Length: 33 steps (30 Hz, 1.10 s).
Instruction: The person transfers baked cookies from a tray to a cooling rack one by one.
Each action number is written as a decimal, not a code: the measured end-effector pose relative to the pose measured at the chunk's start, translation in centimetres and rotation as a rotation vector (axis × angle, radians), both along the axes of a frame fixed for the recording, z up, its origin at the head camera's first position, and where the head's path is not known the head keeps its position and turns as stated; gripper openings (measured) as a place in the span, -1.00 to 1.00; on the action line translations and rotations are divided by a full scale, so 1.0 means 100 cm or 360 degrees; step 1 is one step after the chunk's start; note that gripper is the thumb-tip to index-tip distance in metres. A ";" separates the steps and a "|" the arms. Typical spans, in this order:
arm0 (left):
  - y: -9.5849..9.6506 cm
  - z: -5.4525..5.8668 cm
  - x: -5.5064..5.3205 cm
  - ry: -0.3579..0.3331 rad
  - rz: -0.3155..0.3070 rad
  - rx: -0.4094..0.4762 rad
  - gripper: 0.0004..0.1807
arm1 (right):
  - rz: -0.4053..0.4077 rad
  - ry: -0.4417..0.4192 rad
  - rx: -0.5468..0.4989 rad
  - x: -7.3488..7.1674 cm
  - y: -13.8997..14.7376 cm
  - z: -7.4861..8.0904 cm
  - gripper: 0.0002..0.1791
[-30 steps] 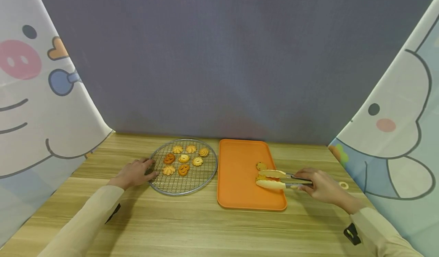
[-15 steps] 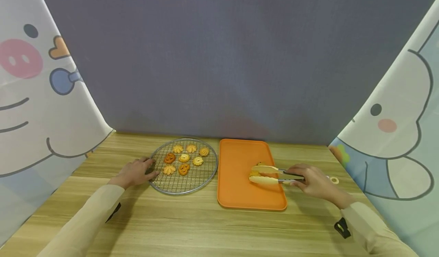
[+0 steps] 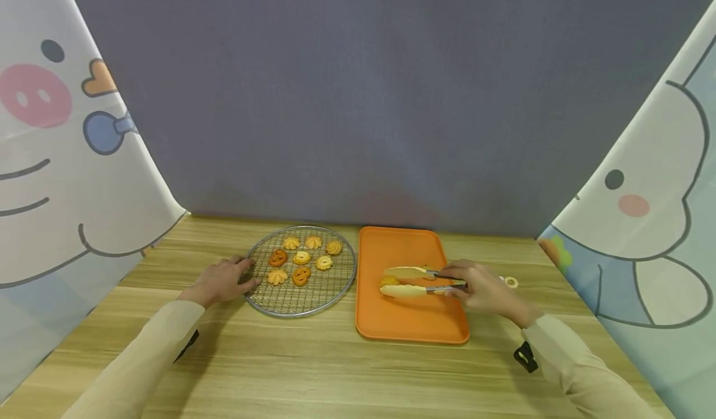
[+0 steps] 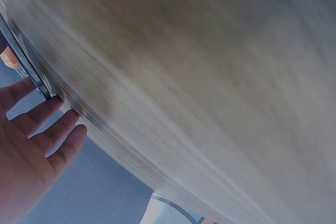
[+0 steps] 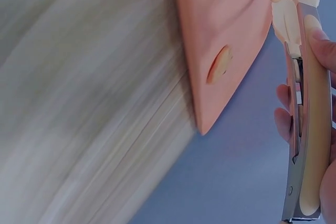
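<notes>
My right hand (image 3: 483,288) grips a pair of tongs (image 3: 405,290) with pale tips and metal arms over the orange tray (image 3: 412,329). Between the tips is a yellow-orange cookie (image 3: 390,280), partly hidden by them. In the right wrist view, fingers and thumb close round the tongs' handle (image 5: 315,119), and a round cookie (image 5: 219,65) lies on the tray near its corner. My left hand (image 3: 220,280) rests at the left rim of a round wire rack (image 3: 313,310), its fingers fairly straight and spread; the left wrist view has the fingertips right at the metal rim (image 4: 23,59).
Several cookies, among them piped rosettes and a brown pretzel-shaped cookie (image 3: 301,276), are spread over the rack, which stands close left of the tray. Both are on a wooden table (image 3: 313,375). A dark grey panel (image 3: 358,96) rises behind, with cartoon-printed cloth (image 3: 643,232) at the sides.
The right hand has moved left across the tray, carrying the cookie in the tongs towards the rack. The left hand has stayed at the rack's rim.
</notes>
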<state>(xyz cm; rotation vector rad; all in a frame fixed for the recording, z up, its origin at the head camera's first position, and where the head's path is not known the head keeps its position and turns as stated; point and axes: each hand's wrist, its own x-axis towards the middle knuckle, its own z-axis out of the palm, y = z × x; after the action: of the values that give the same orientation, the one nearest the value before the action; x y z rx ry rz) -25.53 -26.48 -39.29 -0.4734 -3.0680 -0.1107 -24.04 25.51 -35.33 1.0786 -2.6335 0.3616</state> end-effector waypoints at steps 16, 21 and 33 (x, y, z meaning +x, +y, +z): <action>0.002 0.000 0.000 -0.0019 -0.0001 0.0011 -0.38 | 0.0132 0.0012 -0.0012 -0.019 -0.052 0.001 -0.62; 0.003 0.001 0.001 -0.0020 -0.0004 0.0007 -0.38 | 0.0186 0.0019 -0.0002 -0.026 -0.068 0.003 -0.63; 0.003 0.003 0.002 -0.0027 0.0002 0.0032 -0.38 | 0.0248 -0.0034 -0.0004 -0.041 -0.104 0.001 -0.68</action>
<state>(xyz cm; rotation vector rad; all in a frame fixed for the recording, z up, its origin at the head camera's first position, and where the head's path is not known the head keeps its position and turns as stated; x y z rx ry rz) -25.29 -26.20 -39.04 -0.4720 -3.0804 -0.1461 -28.15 15.13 -35.23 1.2898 -2.5732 0.4105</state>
